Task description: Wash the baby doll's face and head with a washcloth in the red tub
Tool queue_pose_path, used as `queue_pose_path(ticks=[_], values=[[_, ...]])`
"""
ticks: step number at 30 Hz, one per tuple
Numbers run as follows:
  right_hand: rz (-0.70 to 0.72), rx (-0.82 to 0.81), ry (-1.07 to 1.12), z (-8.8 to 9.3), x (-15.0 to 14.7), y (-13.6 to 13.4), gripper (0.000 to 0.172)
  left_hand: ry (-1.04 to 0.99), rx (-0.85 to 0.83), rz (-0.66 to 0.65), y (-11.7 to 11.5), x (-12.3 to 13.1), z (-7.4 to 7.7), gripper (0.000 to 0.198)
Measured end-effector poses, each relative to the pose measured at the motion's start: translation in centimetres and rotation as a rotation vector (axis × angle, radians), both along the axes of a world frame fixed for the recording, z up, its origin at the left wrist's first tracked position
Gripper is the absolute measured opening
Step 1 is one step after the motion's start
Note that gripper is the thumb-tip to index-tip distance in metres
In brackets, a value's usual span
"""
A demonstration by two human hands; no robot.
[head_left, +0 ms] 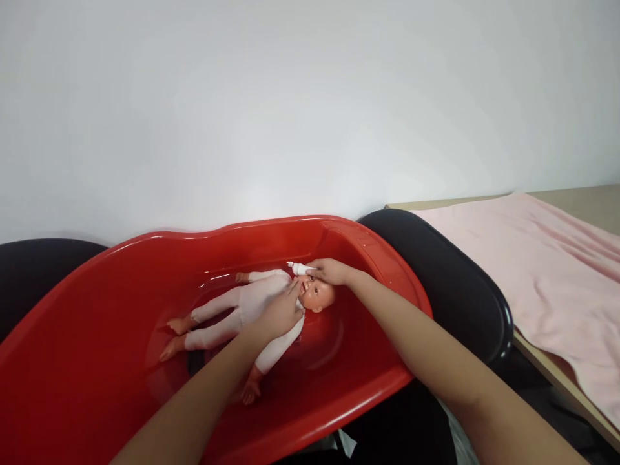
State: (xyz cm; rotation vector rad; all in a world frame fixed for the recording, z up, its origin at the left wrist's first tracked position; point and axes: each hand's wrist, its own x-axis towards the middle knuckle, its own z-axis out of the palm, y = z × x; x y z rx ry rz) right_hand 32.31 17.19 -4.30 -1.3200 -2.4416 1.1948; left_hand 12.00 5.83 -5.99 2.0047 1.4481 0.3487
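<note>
A baby doll [242,310] in a pale pink cloth body lies on its back inside a red plastic tub [97,361], head toward the right. My left hand [281,313] rests on the doll's chest, one finger stretched up to its chin. My right hand [330,271] hovers at the doll's face, fingers pinched on a small white object [298,267] that looks like a wipe or small bottle.
The tub sits across black rounded chair backs [450,284], with another dark one [33,271] at the left. A pink towel [547,278] is spread over a wooden table at the right. A plain white wall fills the background.
</note>
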Motion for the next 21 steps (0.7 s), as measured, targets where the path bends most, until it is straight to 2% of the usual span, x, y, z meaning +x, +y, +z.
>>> queue_pose_path(ticks=[6, 8, 11, 14, 18, 21], values=[[-0.204, -0.037, -0.297, 0.4, 1.5, 0.7, 0.035, -0.016, 0.017, -0.004, 0.0, -0.2, -0.4, 0.074], [-0.228, -0.024, -0.321, 0.5, 1.6, 0.9, 0.04, -0.025, -0.008, 0.006, 0.1, -0.2, -0.4, 0.075], [-0.247, 0.048, -0.31, 0.6, 1.1, 0.7, 0.035, -0.04, -0.036, 0.032, 0.2, -0.2, -0.4, 0.076], [-0.207, 0.113, -0.236, 0.5, 0.0, 0.0, 0.03, -0.055, -0.028, 0.033, 0.2, -0.3, -0.3, 0.075], [-0.047, 0.083, -0.035, 0.2, -1.3, -0.8, 0.033, -0.097, -0.017, 0.022, 0.4, -0.3, -0.5, 0.072], [-0.069, 0.037, -0.092, -0.1, -0.9, -0.5, 0.031, -0.105, 0.004, 0.025, 0.5, -0.3, -0.9, 0.07]])
